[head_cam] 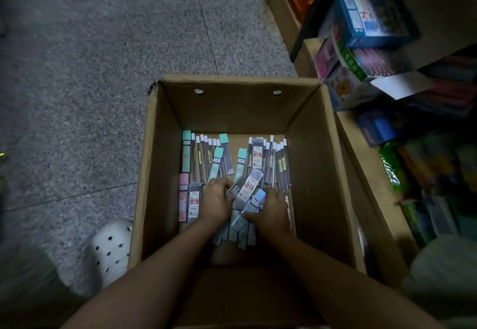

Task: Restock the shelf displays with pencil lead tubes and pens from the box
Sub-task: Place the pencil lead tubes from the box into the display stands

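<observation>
From the head camera, an open cardboard box (240, 111) stands on a grey speckled floor (103, 57), its bottom strewn with pencil lead tubes (204, 158): flat cases with mint, pink and grey caps along the left side, and a cluster of slim clear tubes with white caps (277, 163) toward the far right. Both forearms reach down into the box. The left hand (215, 201) has its fingers curled over a heap of cases in the middle, its grip closed on the near end of a grey-labelled lead case (246, 190) that lies tilted across the pile. The right hand (272, 208) meets it from the other side, fingers and thumb curled around a pale blue-capped case (258, 198) and the bundle beneath it, so that the two hands gather the same heap between them, touching the cases on both flanks. Just left of the box, on the floor, sits a white perforated clog (111, 248). To the right stand low shelves (374, 163) crowded with coloured stationery packs, among them a blue carton (366, 21) near the top; their details are blurred.
</observation>
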The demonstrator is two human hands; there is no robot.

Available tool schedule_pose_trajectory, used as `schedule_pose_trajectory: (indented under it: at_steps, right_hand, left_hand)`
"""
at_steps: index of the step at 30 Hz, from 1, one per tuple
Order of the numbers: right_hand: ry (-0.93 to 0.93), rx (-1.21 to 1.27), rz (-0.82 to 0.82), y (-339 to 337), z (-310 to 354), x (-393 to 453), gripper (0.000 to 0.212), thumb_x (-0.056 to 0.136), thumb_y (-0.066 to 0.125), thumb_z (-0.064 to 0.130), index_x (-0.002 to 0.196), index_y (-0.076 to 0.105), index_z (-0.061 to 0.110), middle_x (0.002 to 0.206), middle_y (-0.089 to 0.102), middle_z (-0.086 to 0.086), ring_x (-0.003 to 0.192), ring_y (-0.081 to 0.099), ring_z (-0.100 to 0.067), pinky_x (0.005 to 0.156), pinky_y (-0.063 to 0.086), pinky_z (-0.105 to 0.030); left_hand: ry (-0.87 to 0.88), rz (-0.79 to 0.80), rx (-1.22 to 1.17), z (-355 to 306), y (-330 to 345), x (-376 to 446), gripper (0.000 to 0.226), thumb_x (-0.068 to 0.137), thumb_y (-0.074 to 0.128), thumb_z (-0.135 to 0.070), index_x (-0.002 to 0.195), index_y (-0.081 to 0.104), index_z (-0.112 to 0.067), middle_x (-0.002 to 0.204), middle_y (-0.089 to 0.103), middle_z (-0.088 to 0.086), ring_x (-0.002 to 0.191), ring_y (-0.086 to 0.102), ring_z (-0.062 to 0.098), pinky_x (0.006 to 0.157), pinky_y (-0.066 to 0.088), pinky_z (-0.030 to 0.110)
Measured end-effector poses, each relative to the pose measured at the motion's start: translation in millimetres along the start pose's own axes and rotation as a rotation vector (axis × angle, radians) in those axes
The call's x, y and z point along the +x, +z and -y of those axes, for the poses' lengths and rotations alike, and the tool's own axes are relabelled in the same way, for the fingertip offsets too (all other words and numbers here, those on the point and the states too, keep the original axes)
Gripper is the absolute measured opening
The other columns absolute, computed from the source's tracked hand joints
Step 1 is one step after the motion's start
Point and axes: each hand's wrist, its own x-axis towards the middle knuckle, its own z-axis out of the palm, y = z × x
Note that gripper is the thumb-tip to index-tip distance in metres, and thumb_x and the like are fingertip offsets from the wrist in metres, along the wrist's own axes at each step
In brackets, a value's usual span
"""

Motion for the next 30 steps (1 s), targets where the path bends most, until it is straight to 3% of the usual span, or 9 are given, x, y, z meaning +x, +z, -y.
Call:
schedule_pose_trajectory:
  at_steps: [5, 9, 12, 14, 17, 20, 22, 25, 30]
  right_hand:
    - [-0.007, 0.089, -0.020, -2, -1, 2, 0.077, 0.064, 0.089, 0.017, 0.127, 0.046, 0.014, 0.125, 0.048, -0.007, 0.115, 0.052, -0.025, 0.090, 0.045, -0.032]
    - [0.015, 0.243, -0.063, -17, 6, -6, 0.046, 0.083, 0.073, 0.006, 0.115, 0.042, 0.016, 0.110, 0.064, -0.009, 0.099, 0.063, -0.024, 0.081, 0.053, -0.036]
    - [-0.044, 0.317, -0.106, -43, 18, -18, 0.036, 0.090, 0.065, 0.005, 0.109, 0.040, 0.023, 0.107, 0.065, -0.009, 0.089, 0.061, -0.018, 0.061, 0.044, -0.019]
    - [-0.117, 0.367, -0.155, -73, 33, -27, 0.039, 0.088, 0.066, 0.005, 0.111, 0.040, 0.023, 0.101, 0.066, -0.007, 0.089, 0.063, -0.020, 0.058, 0.040, -0.017]
    - [-0.278, 0.358, -0.263, -130, 59, -47, 0.040, 0.084, 0.070, 0.006, 0.108, 0.042, 0.021, 0.081, 0.059, 0.005, 0.078, 0.058, -0.016, 0.058, 0.036, -0.015]
    - [-0.418, 0.306, -0.349, -188, 78, -77, 0.039, 0.084, 0.070, 0.010, 0.108, 0.043, 0.024, 0.082, 0.056, 0.006, 0.076, 0.055, -0.013, 0.064, 0.036, -0.023]
    - [-0.487, 0.289, -0.405, -224, 84, -99, 0.038, 0.085, 0.070, 0.011, 0.111, 0.044, 0.023, 0.082, 0.057, 0.008, 0.073, 0.056, -0.012, 0.067, 0.038, -0.024]
    - [-0.550, 0.282, -0.505, -274, 84, -134, 0.036, 0.087, 0.068, 0.013, 0.109, 0.043, 0.028, 0.081, 0.056, 0.014, 0.066, 0.056, -0.005, 0.065, 0.042, -0.027]
    - [-0.609, 0.278, -0.690, -334, 63, -189, 0.039, 0.088, 0.067, 0.012, 0.109, 0.046, 0.038, 0.082, 0.061, 0.013, 0.067, 0.061, 0.006, 0.059, 0.049, -0.013]
  left_hand:
    - [-0.145, -0.021, -0.158, -5, -10, -4, 0.009, 0.094, 0.055, -0.005, 0.100, 0.052, -0.010, 0.100, 0.061, 0.011, 0.092, 0.057, 0.026, 0.071, 0.036, 0.028]
    - [-0.160, 0.076, -0.341, -22, -26, -7, 0.019, 0.096, 0.049, 0.000, 0.109, 0.043, -0.013, 0.109, 0.065, 0.014, 0.099, 0.064, 0.027, 0.084, 0.052, 0.040]
    - [-0.017, 0.145, -0.305, -45, -52, -7, 0.046, 0.095, 0.048, 0.005, 0.133, 0.035, -0.018, 0.113, 0.063, 0.011, 0.092, 0.065, 0.019, 0.074, 0.054, 0.032]
    - [0.146, 0.206, -0.162, -67, -77, -4, 0.057, 0.094, 0.052, 0.002, 0.140, 0.030, -0.022, 0.104, 0.063, 0.014, 0.084, 0.065, 0.023, 0.068, 0.049, 0.031]
    - [0.391, 0.292, 0.122, -112, -117, -4, 0.052, 0.093, 0.055, -0.004, 0.136, 0.034, -0.025, 0.100, 0.065, 0.011, 0.074, 0.062, 0.025, 0.059, 0.047, 0.030]
    - [0.525, 0.350, 0.151, -163, -149, -13, 0.047, 0.093, 0.055, -0.005, 0.131, 0.037, -0.028, 0.094, 0.064, 0.005, 0.066, 0.068, 0.021, 0.054, 0.057, 0.033]
    - [0.608, 0.352, 0.085, -199, -163, -23, 0.050, 0.093, 0.056, -0.004, 0.128, 0.040, -0.035, 0.099, 0.064, -0.001, 0.074, 0.067, 0.006, 0.058, 0.053, 0.019]
    - [0.733, 0.328, -0.155, -253, -173, -46, 0.051, 0.092, 0.057, 0.005, 0.119, 0.039, -0.034, 0.099, 0.065, 0.002, 0.086, 0.066, 0.010, 0.069, 0.053, 0.015]
    - [0.739, 0.424, -0.611, -322, -152, -89, 0.046, 0.093, 0.050, 0.011, 0.127, 0.039, -0.019, 0.105, 0.067, 0.022, 0.090, 0.067, 0.027, 0.081, 0.057, 0.044]
